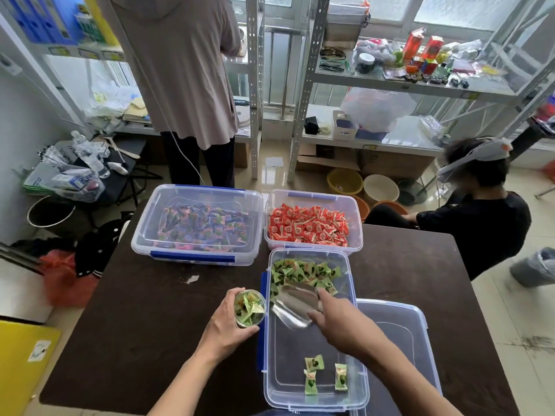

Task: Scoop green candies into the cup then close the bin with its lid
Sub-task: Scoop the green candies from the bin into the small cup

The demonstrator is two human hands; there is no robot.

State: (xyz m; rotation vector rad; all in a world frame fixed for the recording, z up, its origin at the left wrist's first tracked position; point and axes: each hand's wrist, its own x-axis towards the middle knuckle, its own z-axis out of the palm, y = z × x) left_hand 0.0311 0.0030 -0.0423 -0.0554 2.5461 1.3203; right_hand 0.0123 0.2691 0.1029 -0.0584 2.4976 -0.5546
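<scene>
A clear bin [357, 382] with blue latches stands open near the table's front edge. Green candies [303, 274] are piled at its far end, and three lie loose at its near end. My right hand [339, 322] holds a metal scoop [295, 304] inside the bin, its mouth against the near edge of the pile. My left hand [225, 325] grips a clear cup [249, 309] just left of the bin; the cup holds several green candies. The bin's clear lid [402, 334] lies flat on the table under the bin's right side.
Behind stand a bin of purple candies [196, 223] and a bin of red candies [310, 226], both open. The dark table [144, 310] has bare surface to the left. One person stands at the shelves behind, another sits at the right.
</scene>
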